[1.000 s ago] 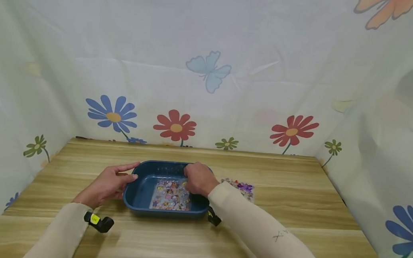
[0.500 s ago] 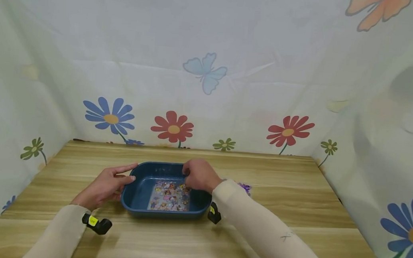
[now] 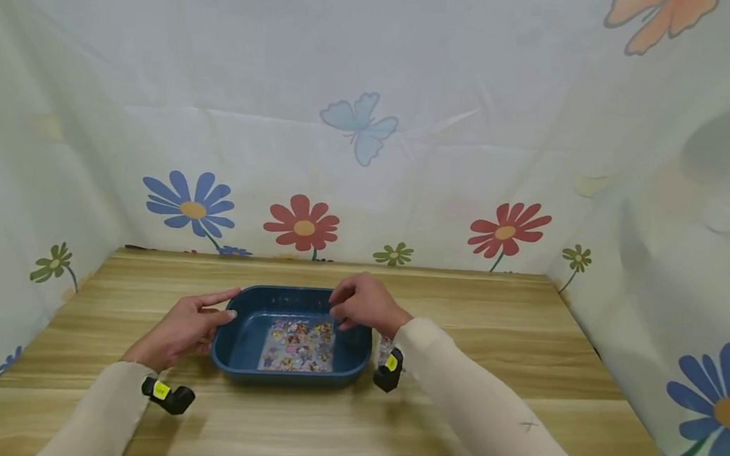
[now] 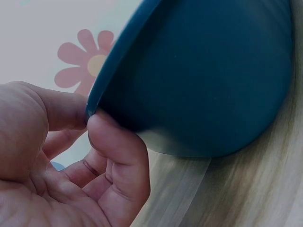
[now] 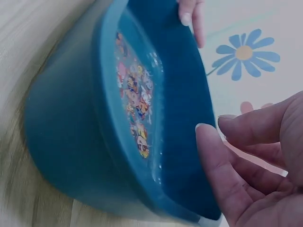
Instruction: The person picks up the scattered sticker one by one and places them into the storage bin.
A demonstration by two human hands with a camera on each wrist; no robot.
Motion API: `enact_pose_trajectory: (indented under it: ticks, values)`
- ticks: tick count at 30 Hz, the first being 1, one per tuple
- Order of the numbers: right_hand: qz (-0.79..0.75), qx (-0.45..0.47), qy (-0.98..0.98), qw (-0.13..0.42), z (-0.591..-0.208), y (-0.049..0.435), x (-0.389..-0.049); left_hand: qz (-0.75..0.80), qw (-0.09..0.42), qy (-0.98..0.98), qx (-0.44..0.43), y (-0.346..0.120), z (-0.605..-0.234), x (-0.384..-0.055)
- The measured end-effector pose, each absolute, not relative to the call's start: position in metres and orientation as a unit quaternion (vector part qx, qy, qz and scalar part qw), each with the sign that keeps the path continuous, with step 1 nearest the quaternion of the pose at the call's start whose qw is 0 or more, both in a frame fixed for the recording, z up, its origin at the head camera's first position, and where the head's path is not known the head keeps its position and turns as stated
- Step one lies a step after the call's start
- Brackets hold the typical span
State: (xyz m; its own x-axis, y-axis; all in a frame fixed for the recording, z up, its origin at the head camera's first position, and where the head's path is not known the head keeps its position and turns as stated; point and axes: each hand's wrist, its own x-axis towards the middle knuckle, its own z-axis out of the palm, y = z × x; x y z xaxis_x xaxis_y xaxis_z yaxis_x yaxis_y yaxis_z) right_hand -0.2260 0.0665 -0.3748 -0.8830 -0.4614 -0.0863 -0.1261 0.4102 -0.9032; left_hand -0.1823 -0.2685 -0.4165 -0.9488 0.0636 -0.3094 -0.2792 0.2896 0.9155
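A dark blue rectangular basin [image 3: 236, 346] with rounded corners stands on the table. Flat on its floor lies a clear sheet of colourful cartoon stickers [image 3: 297, 347], also seen in the right wrist view. My left hand [image 3: 183, 328] pinches the basin's left rim between thumb and fingers, as the left wrist view confirms. Over the right end of the basin hovers my right hand [image 3: 369, 304], fingers loosely bent. In the right wrist view its thumb and fingertips are slightly apart, with nothing visible between them.
A second clear, speckled sheet [image 3: 385, 349] lies on the wooden table [image 3: 492, 322] right of the basin, mostly hidden by my right wrist. Flower-printed white cloth [image 3: 237, 141] encloses the table's back and sides.
My right hand has risen and shifted right, and its fingers have loosened from a tighter curl inside the basin. More of the sticker sheet shows. The left hand keeps its hold.
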Motion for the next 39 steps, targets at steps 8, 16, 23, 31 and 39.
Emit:
enact_pose_trajectory:
  ticks: [8, 16, 23, 31, 39]
  values:
    - [-0.545, -0.161, 0.805, 0.168, -0.373, 0.078, -0.226, 0.589, 0.144, 0.792, -0.070, -0.270, -0.419, -0.182]
    - [-0.558, -0.160, 0.794, 0.181, -0.371, 0.090, -0.228, 0.584, 0.146, 0.795, -0.075, -0.272, -0.420, -0.181]
    - [-0.558, -0.160, 0.796, 0.172, -0.371, 0.105, -0.230, 0.582, 0.144, 0.797, -0.077, -0.271, -0.418, -0.183]
    - [-0.558, -0.165, 0.798, 0.160, -0.373, 0.122, -0.229, 0.588, 0.145, 0.793, -0.072, -0.270, -0.417, -0.183]
    - [-0.566, -0.159, 0.793, 0.161, -0.375, 0.138, -0.231, 0.585, 0.145, 0.795, -0.071, -0.269, -0.416, -0.184]
